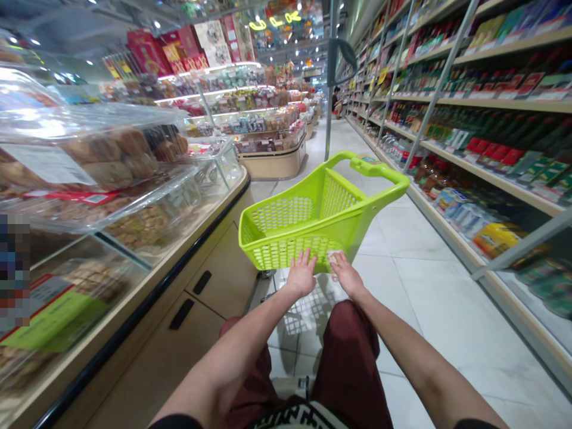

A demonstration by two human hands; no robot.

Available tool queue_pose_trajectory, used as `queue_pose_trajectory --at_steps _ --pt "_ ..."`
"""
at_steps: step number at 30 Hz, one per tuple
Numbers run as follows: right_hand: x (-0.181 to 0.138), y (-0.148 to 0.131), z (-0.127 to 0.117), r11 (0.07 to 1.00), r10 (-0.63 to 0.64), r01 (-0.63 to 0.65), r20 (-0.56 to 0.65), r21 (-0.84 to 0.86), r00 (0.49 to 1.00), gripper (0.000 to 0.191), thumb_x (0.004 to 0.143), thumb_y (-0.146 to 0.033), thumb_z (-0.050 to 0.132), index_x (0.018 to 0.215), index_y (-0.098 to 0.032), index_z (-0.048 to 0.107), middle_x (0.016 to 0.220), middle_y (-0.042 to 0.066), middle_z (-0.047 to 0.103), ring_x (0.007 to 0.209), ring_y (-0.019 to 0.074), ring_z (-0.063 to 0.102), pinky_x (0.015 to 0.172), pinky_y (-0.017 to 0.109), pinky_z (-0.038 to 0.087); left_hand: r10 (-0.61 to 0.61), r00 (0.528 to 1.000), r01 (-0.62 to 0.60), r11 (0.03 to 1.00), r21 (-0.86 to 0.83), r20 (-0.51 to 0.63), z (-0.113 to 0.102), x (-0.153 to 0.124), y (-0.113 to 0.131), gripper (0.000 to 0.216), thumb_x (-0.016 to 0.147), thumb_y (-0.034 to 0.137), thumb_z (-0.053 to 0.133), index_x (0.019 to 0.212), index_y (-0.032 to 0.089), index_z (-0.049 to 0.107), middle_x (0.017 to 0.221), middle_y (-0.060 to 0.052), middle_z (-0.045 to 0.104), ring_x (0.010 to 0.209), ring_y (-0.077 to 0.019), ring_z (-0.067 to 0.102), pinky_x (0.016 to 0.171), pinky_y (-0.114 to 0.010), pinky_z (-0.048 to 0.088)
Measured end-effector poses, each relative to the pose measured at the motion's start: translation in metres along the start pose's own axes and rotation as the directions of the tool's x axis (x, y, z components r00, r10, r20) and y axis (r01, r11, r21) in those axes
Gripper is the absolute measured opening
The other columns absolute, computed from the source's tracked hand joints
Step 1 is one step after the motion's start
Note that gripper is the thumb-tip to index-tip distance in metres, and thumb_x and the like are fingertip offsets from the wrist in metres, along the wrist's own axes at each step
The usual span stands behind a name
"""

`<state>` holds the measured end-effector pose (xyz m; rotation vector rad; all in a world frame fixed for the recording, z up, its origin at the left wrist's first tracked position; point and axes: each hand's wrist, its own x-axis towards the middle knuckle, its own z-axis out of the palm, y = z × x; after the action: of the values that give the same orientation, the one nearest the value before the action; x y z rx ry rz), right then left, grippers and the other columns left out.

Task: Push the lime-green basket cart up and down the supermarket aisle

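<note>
A bright green shopping cart with perforated sides stands before me in the aisle, and its basket looks empty. Against its near side, low down, my left hand has its fingers spread and holds nothing. My right hand is just to the right, by the lower side wall near the handle end. Under its fingers is a white wipe, pressed to the green plastic. The cart's handle rises at the right end, apart from both hands.
A display counter with packaged baked goods runs along my left. Tall shelves of bottles and boxes line the right. A grey pole stands behind the cart. Far down the tiled aisle a person sits low.
</note>
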<state>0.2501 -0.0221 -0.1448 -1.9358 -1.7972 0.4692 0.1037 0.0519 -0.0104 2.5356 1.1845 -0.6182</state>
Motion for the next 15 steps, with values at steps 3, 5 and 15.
queue_pose_trajectory --at_steps 3,5,15 --pt "0.007 0.004 -0.027 0.997 -0.072 0.072 -0.151 -0.008 0.986 0.041 0.077 -0.007 0.043 0.115 -0.015 0.054 0.137 0.011 0.034 0.133 0.0222 0.016 0.101 0.040 0.036 0.008 1.000 -0.008 1.000 -0.002 -0.007 -0.004 0.005 0.001 0.068 0.070 0.023 0.050 0.133 0.021 0.025 0.147 -0.009 0.009 0.134 -0.0266 0.008 0.108 -0.049 0.016" --pt "0.023 0.008 -0.058 0.995 -0.097 0.091 -0.329 -0.033 0.939 0.045 0.078 -0.008 0.042 0.122 -0.017 0.048 0.141 0.009 0.025 0.134 0.0211 0.011 0.105 0.041 0.031 0.023 0.999 -0.023 1.000 -0.002 -0.028 -0.009 0.009 0.005 0.067 0.071 0.022 0.050 0.133 0.021 0.025 0.147 -0.009 0.008 0.135 -0.0265 0.007 0.107 -0.049 0.016" --pt "0.020 0.023 -0.048 0.994 -0.073 0.048 -0.256 -0.103 0.964 0.051 0.074 -0.003 0.044 0.123 -0.019 0.048 0.136 0.009 0.036 0.133 0.0199 0.017 0.101 0.038 0.038 0.108 0.989 -0.112 0.993 -0.037 -0.096 -0.027 0.010 0.024 0.066 0.071 0.019 0.050 0.133 0.020 0.028 0.147 -0.010 0.009 0.134 -0.0262 0.008 0.107 -0.049 0.016"
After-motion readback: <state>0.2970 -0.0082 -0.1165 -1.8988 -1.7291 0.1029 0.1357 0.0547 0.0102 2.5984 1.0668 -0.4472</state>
